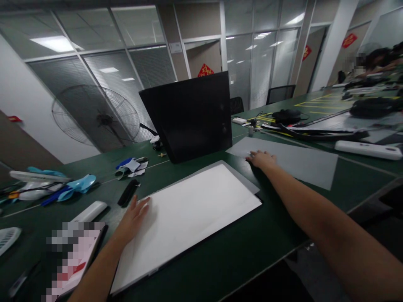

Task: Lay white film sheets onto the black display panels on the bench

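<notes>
A large white sheet [195,209] lies in front of me on top of a grey sheet [244,178], whose edge shows at the far right corner. Over the white sheet's left edge rests my left hand [134,216], fingers spread and holding nothing. To the right, my right hand [262,159] lies on the left end of a translucent pale sheet [302,161]; its fingers are stretched out. Behind the sheets stands a big black panel [195,117], upright and slightly tilted. A small black object [128,193] sits just beyond my left hand.
Cloths and blue items [77,186] lie at the left, near a white bar [90,212] and a blurred-out pink-screened device [80,264]. Black strips [315,133] and another white bar [368,149] are at the right. A large fan [103,119] stands behind the green table [226,260].
</notes>
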### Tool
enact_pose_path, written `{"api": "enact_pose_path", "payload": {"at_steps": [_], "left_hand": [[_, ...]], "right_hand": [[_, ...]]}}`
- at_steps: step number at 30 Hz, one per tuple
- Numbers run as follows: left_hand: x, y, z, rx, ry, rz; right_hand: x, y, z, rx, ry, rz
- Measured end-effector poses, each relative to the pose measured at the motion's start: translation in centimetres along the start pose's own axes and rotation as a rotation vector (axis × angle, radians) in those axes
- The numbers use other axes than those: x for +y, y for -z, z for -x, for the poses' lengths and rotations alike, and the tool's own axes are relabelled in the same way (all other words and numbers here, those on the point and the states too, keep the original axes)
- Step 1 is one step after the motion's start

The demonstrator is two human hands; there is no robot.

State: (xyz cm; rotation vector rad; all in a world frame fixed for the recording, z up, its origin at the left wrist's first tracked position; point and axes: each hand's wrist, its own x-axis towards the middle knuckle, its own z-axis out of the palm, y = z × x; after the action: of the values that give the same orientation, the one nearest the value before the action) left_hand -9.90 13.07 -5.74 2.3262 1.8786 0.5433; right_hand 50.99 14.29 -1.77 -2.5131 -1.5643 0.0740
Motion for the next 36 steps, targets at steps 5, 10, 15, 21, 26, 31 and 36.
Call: {"api": "enact_pose_path", "payload": {"at_steps": [5,10,15,21,26,31,36], "left_hand": [[0.1,-0.2,0.1,-0.044,0.043,-0.004],[-1.1,-0.3,-0.2,-0.027,-0.001,-0.028],[-1.2,-0.1,0.0,-0.038,-0.008,0.025],[-0.4,0.7,0.2,0.009,0.165,0.277],[-0.4,0.2,-0.2,-0.007,0.123,0.163],[-1.4,-0.8,-0.4,-0.006,0.034,0.108],[-2.3,-1.1,-0.4,0.007,0.013,0.131]], "right_hand": [[-2.0,1.5,1.8,0.019,0.035,0.015],[-6.1,3.9,5.7,0.065,0.202,0.047],[-13.2,2.7,13.5,0.045,0.536,0.023],[-16.6,-0.7,21.1,-0.176,1.161,-0.089],[-16.0,0.1,20.8,-0.382,1.209,-0.333],[-14.6,-0.4,15.3,-0.069,0.914,-0.283],[-10.8,-1.2,8.3,0.036,0.383,0.058]]}}
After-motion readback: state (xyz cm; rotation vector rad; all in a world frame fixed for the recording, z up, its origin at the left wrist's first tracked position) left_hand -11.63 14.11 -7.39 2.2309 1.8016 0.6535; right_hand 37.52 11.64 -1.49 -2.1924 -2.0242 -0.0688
